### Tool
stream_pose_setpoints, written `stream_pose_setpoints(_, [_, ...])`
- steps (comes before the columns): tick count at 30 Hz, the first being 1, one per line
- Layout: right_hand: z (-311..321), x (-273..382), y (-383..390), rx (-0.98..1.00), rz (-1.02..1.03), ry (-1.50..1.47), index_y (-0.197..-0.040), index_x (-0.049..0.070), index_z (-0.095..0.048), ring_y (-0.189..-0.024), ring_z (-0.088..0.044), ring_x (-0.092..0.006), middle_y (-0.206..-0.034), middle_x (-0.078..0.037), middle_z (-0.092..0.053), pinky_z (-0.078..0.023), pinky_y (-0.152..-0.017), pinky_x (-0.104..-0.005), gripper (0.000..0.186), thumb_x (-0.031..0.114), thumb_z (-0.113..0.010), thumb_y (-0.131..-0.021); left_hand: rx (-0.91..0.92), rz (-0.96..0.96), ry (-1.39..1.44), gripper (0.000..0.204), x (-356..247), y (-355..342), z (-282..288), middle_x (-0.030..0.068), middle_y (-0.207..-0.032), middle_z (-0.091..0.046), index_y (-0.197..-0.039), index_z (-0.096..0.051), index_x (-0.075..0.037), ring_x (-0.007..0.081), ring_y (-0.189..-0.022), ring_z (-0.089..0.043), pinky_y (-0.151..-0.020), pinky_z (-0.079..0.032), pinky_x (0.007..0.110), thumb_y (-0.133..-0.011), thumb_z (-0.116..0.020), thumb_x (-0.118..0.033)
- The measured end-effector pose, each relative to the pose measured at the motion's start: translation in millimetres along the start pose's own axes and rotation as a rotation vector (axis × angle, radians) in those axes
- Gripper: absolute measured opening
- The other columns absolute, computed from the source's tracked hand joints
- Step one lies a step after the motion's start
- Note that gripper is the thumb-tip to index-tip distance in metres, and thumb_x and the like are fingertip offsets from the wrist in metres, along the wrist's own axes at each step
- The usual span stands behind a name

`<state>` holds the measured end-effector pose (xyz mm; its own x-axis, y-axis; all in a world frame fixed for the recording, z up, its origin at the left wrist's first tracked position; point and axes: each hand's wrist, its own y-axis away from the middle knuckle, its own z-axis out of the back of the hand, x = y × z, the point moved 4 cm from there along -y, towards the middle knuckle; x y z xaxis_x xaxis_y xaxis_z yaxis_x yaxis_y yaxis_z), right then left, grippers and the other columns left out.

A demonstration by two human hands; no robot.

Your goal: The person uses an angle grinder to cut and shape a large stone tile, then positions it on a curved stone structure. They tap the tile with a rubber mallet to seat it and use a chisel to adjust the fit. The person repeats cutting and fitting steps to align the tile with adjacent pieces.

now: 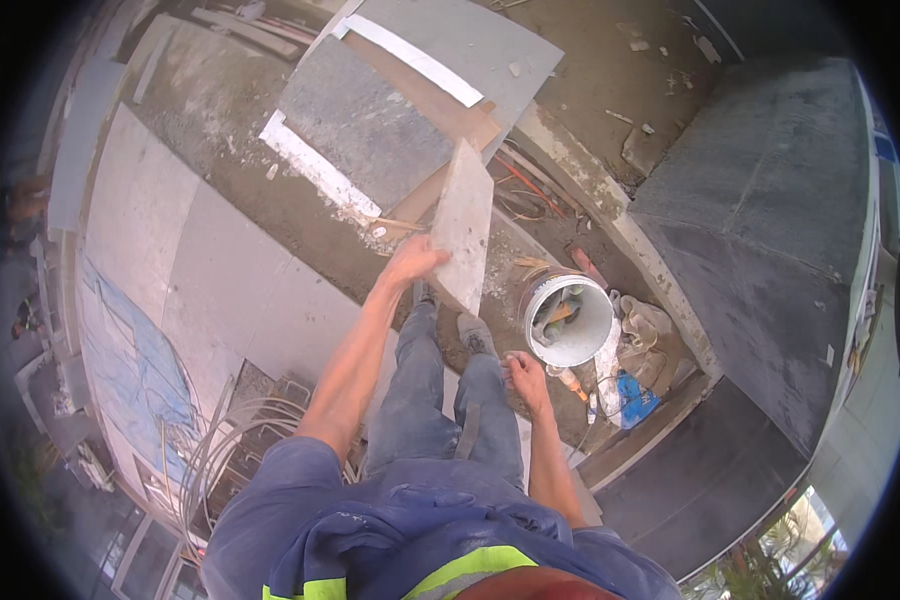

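My left hand point(418, 258) grips the lower left edge of a pale, speckled stone slab point(462, 215), which is held tilted above my feet. Beyond it lie a grey board point(355, 125) and a white strip point(315, 165). My right hand point(523, 372) hangs low with curled fingers beside a white bucket point(590, 330) holding tools I cannot make out clearly; whatever is in that hand, if anything, is too small to tell.
Large pale panels point(220, 280) and a blue sheet point(130, 350) lie left, near coiled cables point(220, 450). A dark slab wall point(740, 220) and concrete edge point(595, 175) bound the right. A blue bag point(635, 398) sits by the bucket. People point(20, 315) appear at far left.
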<state>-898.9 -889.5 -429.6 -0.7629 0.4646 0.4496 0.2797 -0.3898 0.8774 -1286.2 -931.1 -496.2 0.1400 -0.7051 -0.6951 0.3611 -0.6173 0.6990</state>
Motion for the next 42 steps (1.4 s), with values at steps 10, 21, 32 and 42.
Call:
stream_pose_setpoints(10, [57, 49, -6, -0.205, 0.093, -0.217, -0.124, -0.001, -0.073, -0.078, -0.074, -0.0148, -0.103, -0.008, -0.08, -0.061, -0.067, -0.0331, 0.031, 0.024, -0.062, -0.11, 0.035, 0.341, 0.037, 0.11, -26, 24, 49, 0.0209, -0.137, -0.073, -0.168, -0.041, -0.001, 0.0362, -0.114, -0.076, -0.098, -0.06, 0.062, -0.097, -0.069, -0.081])
stream_pose_setpoints(21, [40, 0, 51, -0.331, -0.166, -0.356, -0.109, 0.003, -0.079, -0.077, -0.078, -0.0199, -0.093, -0.01, -0.081, -0.065, -0.066, -0.038, 0.029, 0.026, -0.063, -0.102, 0.362, 0.533, -0.171, 0.027, 70, 74, 13, 0.0095, -0.103, -0.079, -0.124, -0.078, -0.002, 0.0242, -0.083, -0.077, -0.073, -0.065, 0.041, -0.103, -0.068, -0.016])
stream_pose_setpoints(32, [61, -110, 77, -0.344, -0.365, -0.41, -0.122, 0.005, -0.077, -0.081, -0.078, -0.0189, -0.102, -0.009, -0.082, -0.065, -0.07, -0.0392, 0.031, 0.028, -0.067, -0.103, 0.205, 0.319, -0.399, 0.036, 2, 64, 38, 0.0086, -0.085, -0.077, -0.105, -0.076, 0.001, 0.0201, -0.065, -0.071, -0.063, -0.059, 0.034, -0.112, -0.067, -0.033])
stream_pose_setpoints(42, [162, -102, 23, -0.22, -0.299, -0.331, -0.12, 0.004, -0.074, -0.074, -0.073, -0.0191, -0.097, -0.009, -0.078, -0.059, -0.06, -0.037, 0.027, 0.022, -0.064, -0.103, 0.039, 0.425, 0.024, 0.037, 30, 161, -14, 0.0101, -0.095, -0.077, -0.114, -0.073, -0.002, 0.0217, -0.085, -0.077, -0.081, -0.063, 0.036, -0.113, -0.066, -0.038])
